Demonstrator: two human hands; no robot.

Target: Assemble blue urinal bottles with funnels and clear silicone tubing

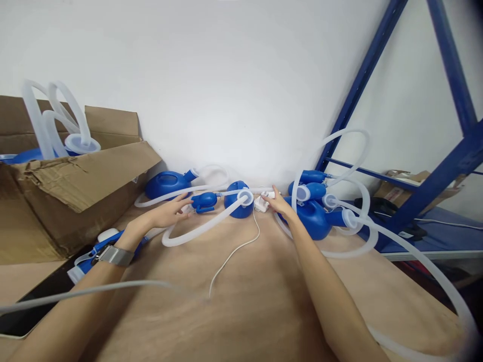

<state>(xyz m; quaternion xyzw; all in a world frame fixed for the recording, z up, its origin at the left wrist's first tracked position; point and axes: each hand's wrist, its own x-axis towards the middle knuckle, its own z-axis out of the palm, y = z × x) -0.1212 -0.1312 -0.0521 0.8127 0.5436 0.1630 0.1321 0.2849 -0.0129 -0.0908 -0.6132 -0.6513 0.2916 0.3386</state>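
From the head view, I see my left hand (171, 211) with fingers spread, beside a small blue bottle (204, 201) on the table (241, 281). My right hand (279, 203) reaches, fingers parted, to a white plug (261, 203); I can't tell if it grips.

On the left side of the frame there is a big brown cardboard box (98, 176), and its upper flaps are open. Behind it, a plain white wall (234, 90) fills the upper middle. The light brown wooden table (245, 311) covers the lower middle. At the lower left lies a flat black object (22, 322) with a pale edge. On the right stands a blue metal shelf (370, 65); its lower board carries an open, smaller cardboard box (392, 193) and a thin white cable (445, 221).
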